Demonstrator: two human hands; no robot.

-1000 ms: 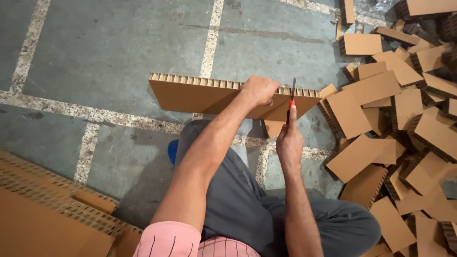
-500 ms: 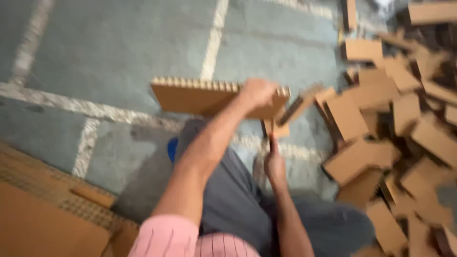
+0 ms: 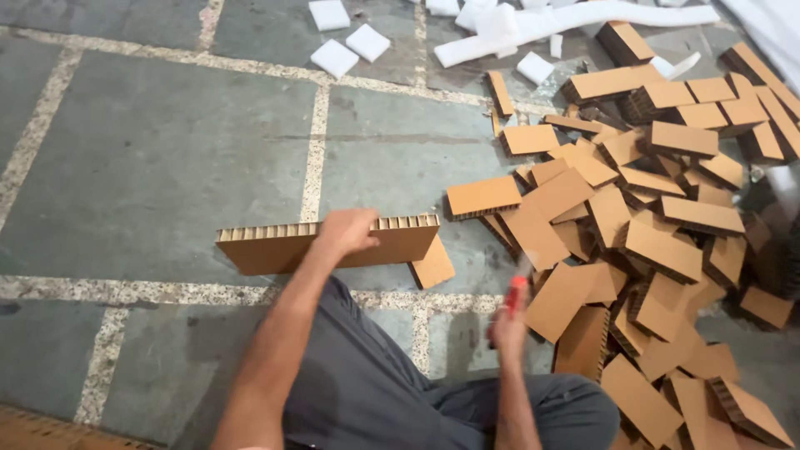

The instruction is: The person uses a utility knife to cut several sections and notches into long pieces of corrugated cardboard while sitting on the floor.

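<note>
Cardboard strip: honeycomb-cored brown strip (image 3: 329,244) held on edge, long side roughly level, above the grey stone floor (image 3: 167,158) in front of the seated person's knee.
Left hand: left hand (image 3: 348,231) clamped over the strip's top edge near its middle — fingers clenched around the board.
Right hand: right hand (image 3: 506,327) low and to the right, well apart from the strip, fingers closed on a red-handled tool (image 3: 517,292); its blade is blurred and cannot be made out.
Offcut: small cardboard piece (image 3: 433,265) lying on the floor just beside the strip's right end.
Pile: heap of cut cardboard blocks (image 3: 658,225) spread across the floor at right — some flat, some tilted.
Background: white foam pieces (image 3: 350,40) scattered at the top of the floor.
</note>
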